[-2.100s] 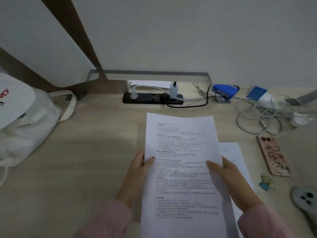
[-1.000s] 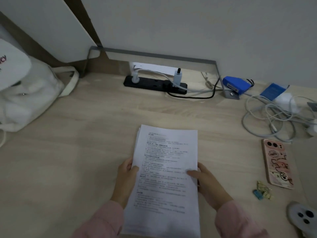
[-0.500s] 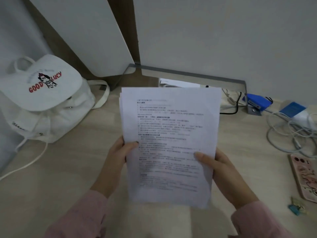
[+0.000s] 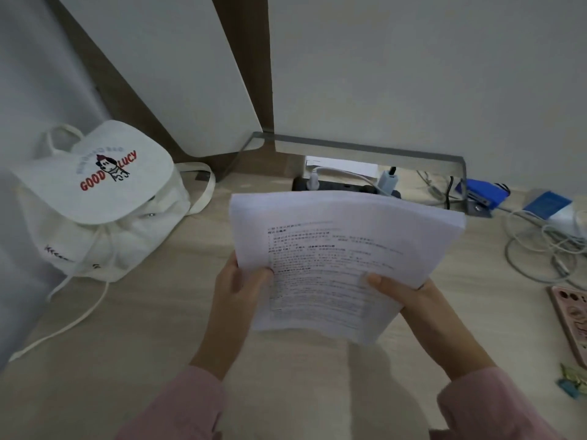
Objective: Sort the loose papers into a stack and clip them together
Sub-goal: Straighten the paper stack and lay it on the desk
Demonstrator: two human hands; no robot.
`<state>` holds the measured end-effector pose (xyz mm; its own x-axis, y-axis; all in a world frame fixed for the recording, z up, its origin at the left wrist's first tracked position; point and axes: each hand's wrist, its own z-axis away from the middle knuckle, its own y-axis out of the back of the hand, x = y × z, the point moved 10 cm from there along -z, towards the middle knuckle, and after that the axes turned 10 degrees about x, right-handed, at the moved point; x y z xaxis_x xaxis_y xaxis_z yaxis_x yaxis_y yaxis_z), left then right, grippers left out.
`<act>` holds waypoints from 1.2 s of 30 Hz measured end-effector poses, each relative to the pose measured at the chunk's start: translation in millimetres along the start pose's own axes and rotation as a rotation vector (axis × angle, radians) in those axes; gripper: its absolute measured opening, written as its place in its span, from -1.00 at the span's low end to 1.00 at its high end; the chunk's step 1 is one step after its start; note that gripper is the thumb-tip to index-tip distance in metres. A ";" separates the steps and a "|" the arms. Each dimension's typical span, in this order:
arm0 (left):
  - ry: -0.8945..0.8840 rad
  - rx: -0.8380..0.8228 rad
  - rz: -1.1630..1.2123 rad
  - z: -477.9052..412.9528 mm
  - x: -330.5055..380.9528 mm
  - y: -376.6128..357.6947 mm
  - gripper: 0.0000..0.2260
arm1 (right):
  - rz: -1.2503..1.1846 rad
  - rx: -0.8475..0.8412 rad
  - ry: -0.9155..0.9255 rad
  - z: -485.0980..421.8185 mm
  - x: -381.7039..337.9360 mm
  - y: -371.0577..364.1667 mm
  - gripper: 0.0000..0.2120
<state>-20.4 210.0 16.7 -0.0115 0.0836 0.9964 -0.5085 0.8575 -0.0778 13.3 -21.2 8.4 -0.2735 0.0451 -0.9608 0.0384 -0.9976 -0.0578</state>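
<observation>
a pale wooden bench (image 4: 143, 344) fills the lower view and runs to a white wall along its back edge. at the back left corner sits a white drawstring backpack (image 4: 104, 230), its flap printed "good lucy" in red, with a cord trailing toward the bench's left edge. the stack of printed papers (image 4: 336, 249) is held up over the middle of the bench, clear of the surface, with its top edge tipped away toward the wall and its sheets roughly squared. the left hand (image 4: 235, 290) grips the stack's left edge, thumb on the printed face and fingers hidden behind. the right hand (image 4: 409, 300) grips the lower right edge the same way, thumb laid across the text. both wrists come out of pink sleeves (image 4: 178, 404). a tangle of white cables (image 4: 540, 249) lies near the back right corner. a black power strip (image 4: 346, 187) with plugs in it lies along the back edge, partly hidden by the papers. a phone in a pink case (image 4: 571, 319) lies at the right edge, cut off by the frame. a blue stapler (image 4: 486, 193) sits at the back edge, right of the power strip. small binder clips (image 4: 575, 381) lie at the right edge, just in front of the phone.
</observation>
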 end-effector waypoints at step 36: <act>-0.165 0.150 -0.008 3.9 71.5 -9.8 -0.86 | 0.016 -0.013 -0.060 -2.8 26.5 21.1 -0.65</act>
<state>-19.6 205.6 88.9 -0.1416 -0.0178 0.9898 -0.6310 0.7720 -0.0764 9.6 -40.9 -19.0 -0.3302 0.0257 -0.9436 0.0554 -0.9974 -0.0466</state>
